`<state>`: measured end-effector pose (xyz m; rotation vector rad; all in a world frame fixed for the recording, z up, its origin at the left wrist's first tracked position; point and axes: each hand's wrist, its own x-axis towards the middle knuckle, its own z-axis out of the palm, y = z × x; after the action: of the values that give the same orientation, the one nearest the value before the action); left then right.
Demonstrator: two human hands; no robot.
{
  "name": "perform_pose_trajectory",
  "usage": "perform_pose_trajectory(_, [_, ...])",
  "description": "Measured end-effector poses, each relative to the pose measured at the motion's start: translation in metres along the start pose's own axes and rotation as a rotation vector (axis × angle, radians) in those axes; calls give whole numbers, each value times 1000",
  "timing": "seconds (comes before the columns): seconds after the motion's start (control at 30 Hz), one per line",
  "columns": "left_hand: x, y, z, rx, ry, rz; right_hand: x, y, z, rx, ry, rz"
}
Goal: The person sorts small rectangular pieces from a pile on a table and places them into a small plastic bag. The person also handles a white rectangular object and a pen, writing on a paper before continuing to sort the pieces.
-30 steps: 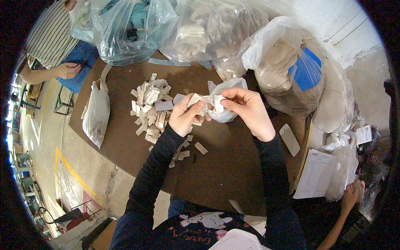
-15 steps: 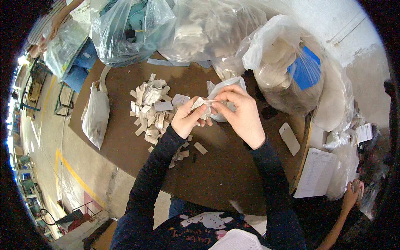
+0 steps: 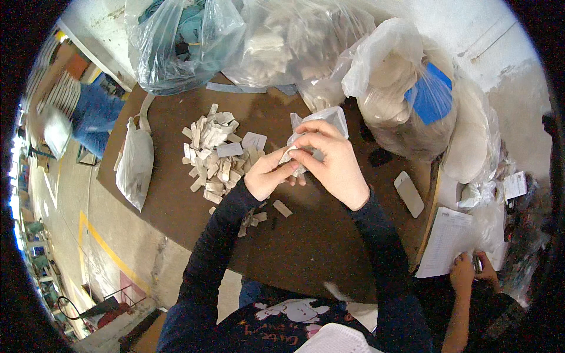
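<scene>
Above the middle of the brown table, both my hands come together. My left hand [image 3: 269, 176] is closed, thumb and fingers pinching a small off-white fabric piece [image 3: 286, 156]. The fingertips of my right hand [image 3: 334, 163] meet at the same piece, partly covering it. Just behind my hands stands an open clear plastic bag [image 3: 338, 119], its lower part hidden by my right hand. To the left lies a heap of small beige strips [image 3: 213, 132], with a grey card [image 3: 229, 149] and a marked pale card [image 3: 254, 141] on it. One loose strip [image 3: 282, 208] lies nearer me.
Large plastic sacks [image 3: 294, 47] line the table's far side. A white bag [image 3: 135, 167] sits at the left edge, a phone-shaped pale slab [image 3: 409, 195] at the right. Beside printed sheets [image 3: 442, 241], another person's hands [image 3: 464, 273] reach in. Someone else [image 3: 94, 109] stands far left.
My right fingers have closed in over the piece at my left fingertips. At lower right, another person's hands have come toward the sheets. The person at far left has moved back with a bag.
</scene>
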<state>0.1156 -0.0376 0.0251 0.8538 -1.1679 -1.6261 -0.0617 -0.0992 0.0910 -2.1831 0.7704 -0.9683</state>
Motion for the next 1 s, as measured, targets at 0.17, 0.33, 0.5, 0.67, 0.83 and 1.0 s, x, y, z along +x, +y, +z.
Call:
perform_pose_trajectory(0.17, [2,15,3,-64,-10,-2,6,-3,-20,81,95,92])
perform_pose_trajectory(0.33, [3,20,7,77,18,64,3,-4,-17,345,-67,242])
perform_pose_trajectory(0.5, [-1,23,12,97,21,109,0,-10,-8,299,-62,272])
perform_pose_trajectory(0.67, [0,22,9,19,58,98,3,-4,-13,195,171,272])
perform_pose_trajectory(0.83, [5,14,4,-141,22,177,8,10,-27,-265,212,86])
perform_pose_trajectory(1.0, [2,15,-2,23,98,43,7,4,-17,46,21,53])
